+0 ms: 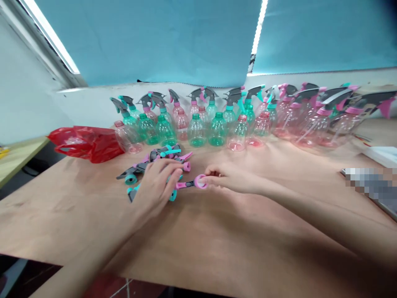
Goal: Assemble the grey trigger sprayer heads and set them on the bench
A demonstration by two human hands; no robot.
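My right hand (226, 178) pinches a pink and grey trigger spray head (201, 181) by its round pink collar, just above the table. The head's pink end points left, close to my left thumb. Over a pile of loose spray heads (141, 167) lies my left hand (159, 178), palm down with fingers stretched out. Grey, teal and pink parts of the pile stick out around it, and some are hidden beneath. A pink collar (186, 166) shows by its fingertips and a teal collar (130, 179) to its left.
Behind the pile stand open green bottles (196, 131) and pink bottles (238, 134). Bottles with spray heads fitted (313, 120) fill the back and right. A red plastic bag (89, 142) lies at the left. A blurred flat object (372, 186) rests at the right edge.
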